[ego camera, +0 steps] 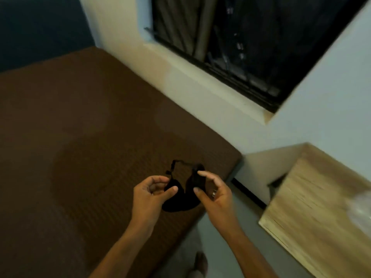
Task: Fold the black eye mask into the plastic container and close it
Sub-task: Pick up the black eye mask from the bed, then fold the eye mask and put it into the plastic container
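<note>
Eye mask [180, 199] held between left hand [148, 197] and right hand [215, 194], above the bed's [90, 127] near right corner. Window [251, 47] behind the bed; worktop [321, 207] to the right, across a strip of floor [220, 237]

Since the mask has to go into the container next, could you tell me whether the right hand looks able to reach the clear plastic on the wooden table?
Probably yes: the right hand faces open air toward the wooden table, but it holds the eye mask, and the blurred plastic is hard to identify.
</note>
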